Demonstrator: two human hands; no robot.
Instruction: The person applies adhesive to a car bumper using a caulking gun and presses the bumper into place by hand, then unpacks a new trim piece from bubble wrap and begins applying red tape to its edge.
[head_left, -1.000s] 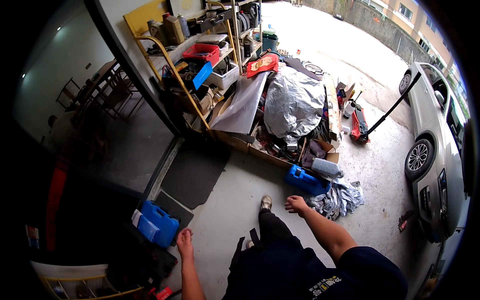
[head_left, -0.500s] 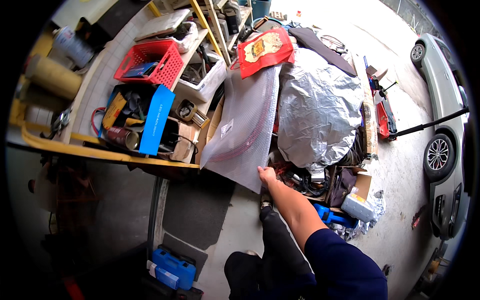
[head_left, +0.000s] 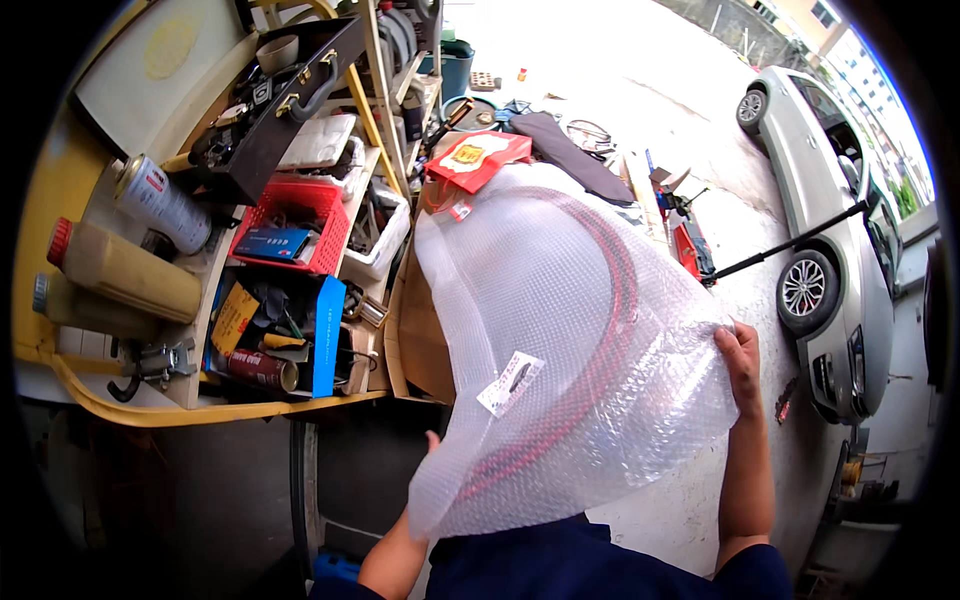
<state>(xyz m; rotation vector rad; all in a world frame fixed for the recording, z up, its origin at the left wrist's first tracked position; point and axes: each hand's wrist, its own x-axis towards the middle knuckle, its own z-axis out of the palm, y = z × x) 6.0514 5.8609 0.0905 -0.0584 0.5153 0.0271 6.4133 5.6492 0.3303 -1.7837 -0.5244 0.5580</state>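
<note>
A large clear bubble-wrap package spans the middle, with a long curved red-and-dark piece showing through it and a white label on its front. My right hand grips its right edge, thumb on top. My left hand holds the lower left edge; its fingers are mostly behind the wrap, with the thumb showing. Just beyond the package lie a red printed bag and a dark flat bag.
Cluttered shelving on the left holds a black case, red basket, blue box, spray can and jugs. On the right stand a silver car and red floor jack with a long black handle.
The bubble-wrap package has been lifted off the pile toward me and now covers the foil-covered heap. Both my hands are on it; half a second ago only the right one touched it.
</note>
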